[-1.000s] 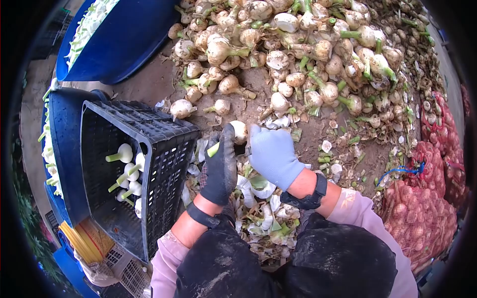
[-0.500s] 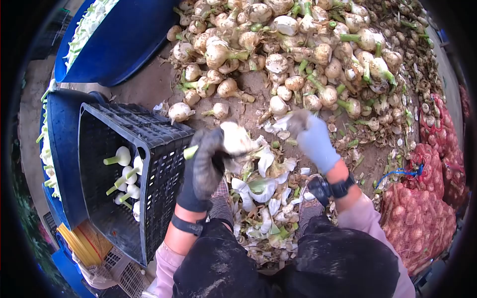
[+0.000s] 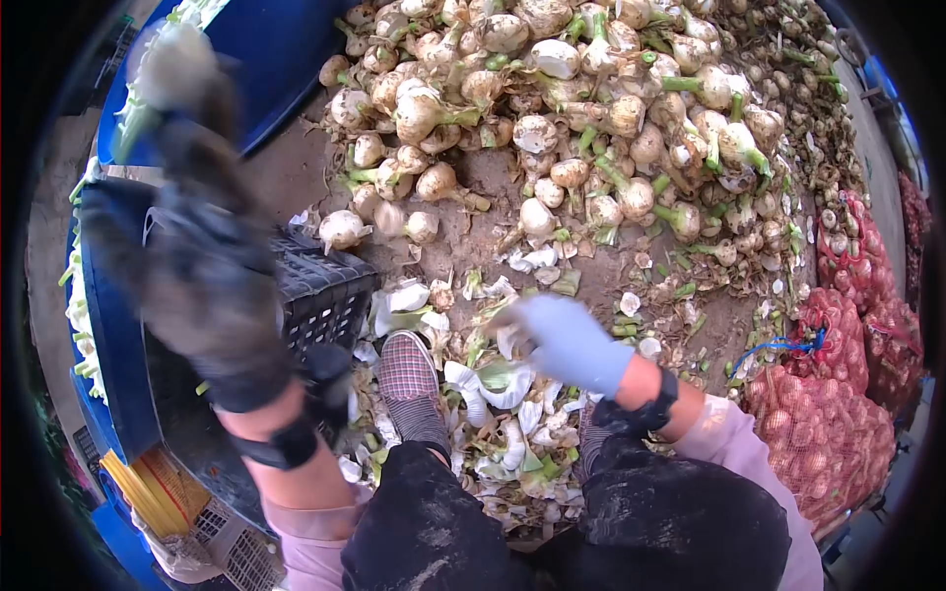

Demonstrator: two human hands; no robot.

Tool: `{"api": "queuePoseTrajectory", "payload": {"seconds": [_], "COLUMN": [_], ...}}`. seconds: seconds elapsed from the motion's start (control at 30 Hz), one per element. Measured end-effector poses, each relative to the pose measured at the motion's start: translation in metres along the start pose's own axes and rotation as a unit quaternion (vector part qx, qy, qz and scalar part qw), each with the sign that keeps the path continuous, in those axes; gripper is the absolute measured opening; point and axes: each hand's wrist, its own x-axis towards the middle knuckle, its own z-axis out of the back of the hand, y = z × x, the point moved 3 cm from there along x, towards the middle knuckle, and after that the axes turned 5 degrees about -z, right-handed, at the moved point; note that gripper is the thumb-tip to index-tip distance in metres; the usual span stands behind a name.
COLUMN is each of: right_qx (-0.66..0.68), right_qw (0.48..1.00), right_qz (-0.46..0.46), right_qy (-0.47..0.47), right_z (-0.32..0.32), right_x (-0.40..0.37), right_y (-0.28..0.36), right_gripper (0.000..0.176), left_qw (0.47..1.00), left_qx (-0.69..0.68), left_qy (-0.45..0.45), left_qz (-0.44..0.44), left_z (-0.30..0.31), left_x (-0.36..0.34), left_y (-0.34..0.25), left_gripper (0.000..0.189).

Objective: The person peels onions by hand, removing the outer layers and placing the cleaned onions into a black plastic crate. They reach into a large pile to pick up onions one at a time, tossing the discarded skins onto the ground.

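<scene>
My left hand (image 3: 202, 256), in a dark glove and smeared by motion, is raised over the black crate at the left. A whitish garlic bulb (image 3: 175, 67) with a pale green stem overlaps its fingertips, in front of the blue basin; I cannot tell whether the fingers still grip it. Low over the peeled garlic skins (image 3: 507, 382) hovers my right hand (image 3: 567, 343) in a light blue glove, its dirty fingers loosely curled and apart, pointing left. Ahead lies a heap of unpeeled garlic bulbs (image 3: 631, 113) with cut stems.
Behind my left arm stands the black crate (image 3: 330, 286), mostly hidden. Blue basins (image 3: 286, 59) holding pale green-stemmed garlic line the left side. Red mesh sacks (image 3: 818, 424) full of bulbs rest at the right. Skins lie around my shoe (image 3: 409, 369).
My left hand has swung up and left from the middle with the garlic bulb. My right hand has come down and left over the skins. The view has shifted slightly.
</scene>
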Motion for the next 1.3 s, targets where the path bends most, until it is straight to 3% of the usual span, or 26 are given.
{"api": "queuePoseTrajectory", "payload": {"seconds": [0.03,0.07,0.1,0.13,0.2,0.23,0.33,0.37,0.4,0.43,0.47,0.5,0.53,0.6,0.67,0.7,0.8,0.83,0.93,0.97,1.03,1.07,1.13,1.2,1.27,1.3], "right_qx": [-0.005,-0.103,-0.197,-0.247,-0.398,-0.399,-0.43,-0.245,-0.047,0.138,0.137,0.325,0.505,0.563,0.385,0.385,0.388,0.4,0.4,0.402,0.253,0.256,-0.056,-0.021,0.016,0.214], "right_qw": [1.0,0.993,0.972,0.952,0.902,0.901,0.895,0.955,0.968,0.965,0.966,0.923,0.839,0.809,0.889,0.893,0.893,0.887,0.89,0.888,0.95,0.949,0.98,0.979,0.975,0.965], "right_qz": [0.0,0.045,0.089,0.102,0.063,0.058,0.059,-0.019,-0.097,-0.145,-0.144,-0.171,-0.193,-0.162,-0.246,-0.233,-0.223,-0.223,-0.207,-0.208,-0.146,-0.148,-0.07,-0.043,-0.018,-0.058], "right_qy": [-0.001,-0.046,-0.093,-0.148,-0.156,-0.158,-0.1,-0.168,-0.227,-0.167,-0.165,-0.114,-0.059,-0.045,-0.007,-0.027,-0.052,-0.057,-0.076,-0.075,-0.109,-0.11,-0.177,-0.2,-0.222,-0.142], "right_z": [-0.002,-0.001,-0.001,0.001,0.016,0.02,0.021,0.026,0.031,0.035,0.031,0.023,0.012,0.009,0.019,0.018,0.002,0.001,-0.006,-0.009,-0.004,-0.004,0.011,0.009,0.006,0.001], "right_x": [0.008,0.02,0.033,0.054,0.08,0.082,0.078,0.066,0.052,0.042,0.037,0.034,0.03,0.028,0.023,0.023,0.024,0.023,0.021,0.021,0.021,0.018,0.012,0.009,0.008,0.011], "right_y": [0.005,0.008,0.008,-0.004,-0.026,-0.037,-0.051,-0.044,-0.038,-0.023,-0.017,-0.015,-0.014,-0.016,-0.004,-0.004,-0.009,-0.006,-0.009,-0.014,-0.019,-0.019,-0.005,-0.01,-0.013,-0.017], "right_gripper": [0.022,0.023,0.024,0.02,0.02,0.02,0.017,0.015,0.014,0.009,0.009,0.01,0.013,0.021,0.026,0.031,0.031,0.028,0.022,0.022,0.016,0.016,0.017,0.017,0.018,0.018], "left_qw": [0.998,0.998,0.965,0.893,0.795,0.815,0.728,0.685,0.626,0.586,0.585,0.675,0.748,0.741,0.616,0.655,0.627,0.673,0.745,0.744,0.854,0.853,0.905,0.889,0.897,0.897], "left_qx": [0.046,0.048,0.236,0.413,0.571,0.511,0.594,0.686,0.766,0.806,0.806,0.716,0.609,0.63,0.776,0.734,0.756,0.71,0.637,0.637,0.369,0.37,0.185,0.196,0.194,0.195], "left_qy": [-0.021,-0.014,-0.06,-0.104,-0.203,-0.253,-0.279,-0.2,-0.118,-0.072,-0.074,-0.15,-0.224,-0.199,-0.084,-0.132,-0.124,-0.158,-0.163,-0.164,-0.294,-0.294,-0.351,-0.372,-0.342,-0.342], "left_qz": [-0.048,-0.049,-0.1,-0.148,-0.016,0.098,0.198,0.142,0.084,0.046,0.046,0.091,0.14,0.121,0.109,0.124,0.139,0.134,0.112,0.115,0.217,0.22,0.156,0.179,0.202,0.203], "left_z": [-0.02,-0.02,-0.011,-0.002,0.031,0.06,0.114,0.116,0.117,0.116,0.121,0.13,0.131,0.124,0.105,0.11,0.113,0.117,0.118,0.114,0.102,0.104,0.108,0.107,0.104,0.1], "left_x": [0.007,0.01,0.012,0.011,-0.015,-0.035,-0.099,-0.105,-0.109,-0.107,-0.111,-0.117,-0.12,-0.117,-0.109,-0.114,-0.118,-0.121,-0.122,-0.121,-0.117,-0.117,-0.117,-0.115,-0.117,-0.117], "left_y": [-0.004,0.003,0.012,0.022,0.067,0.085,0.127,0.135,0.143,0.149,0.152,0.154,0.156,0.151,0.15,0.15,0.146,0.146,0.145,0.142,0.139,0.14,0.149,0.151,0.149,0.149], "left_gripper": [0.063,0.063,0.058,0.054,0.045,0.038,0.042,0.055,0.069,0.068,0.068,0.068,0.068,0.067,0.071,0.069,0.072,0.073,0.072,0.072,0.064,0.064,0.065,0.071,0.064,0.064]}}
